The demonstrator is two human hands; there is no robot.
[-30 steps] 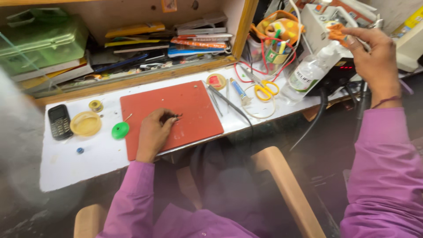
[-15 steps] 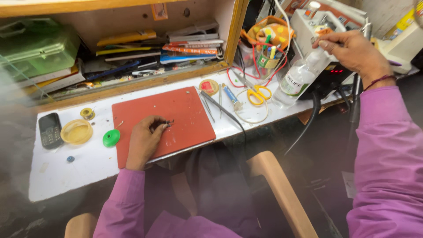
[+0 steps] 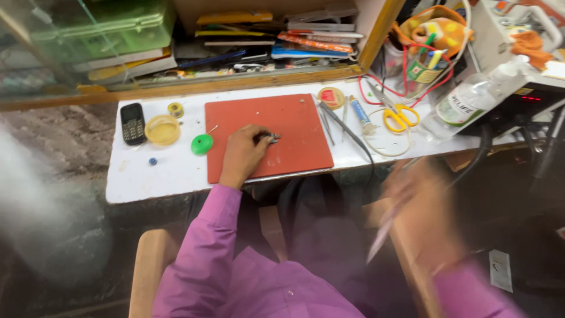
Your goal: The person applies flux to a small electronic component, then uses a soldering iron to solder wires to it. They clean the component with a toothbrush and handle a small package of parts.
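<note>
A: Small dark metal part (image 3: 269,138) on the red mat (image 3: 294,126), which way does it lie from the left hand (image 3: 242,154)?

B: Right at the fingertips, on the far right side of that hand. The fingers are drawn in narrow and pinch the part against the mat. It looks to run left to right, but it is too small to be sure of its long axis.

A: And the right hand (image 3: 425,206)?

B: Blurred, well off to the near right, below the bench (image 3: 176,174) edge and apart from the mat. Something thin and pale seems to hang from it, but I cannot tell whether it is gripping or open. The left hand is by far the nearer to the part.

A: What sits around the mat?

B: To its left, a green disc (image 3: 202,144) just beside the mat's edge, a shallow yellow dish (image 3: 162,129), a black phone (image 3: 133,123) and a small solder spool (image 3: 175,109). To its right, tweezers (image 3: 326,122), a tape roll (image 3: 331,97), a slim blue tube (image 3: 359,113), yellow-handled scissors (image 3: 400,116) and a clear plastic bottle (image 3: 471,100) lying tilted.

A: Anything in the way?

B: Between the right hand and the part, a dark cable (image 3: 353,138) crosses the bench by the mat's right edge, and the tweezers lie just beside it. The mat itself is bare around the part.
</note>
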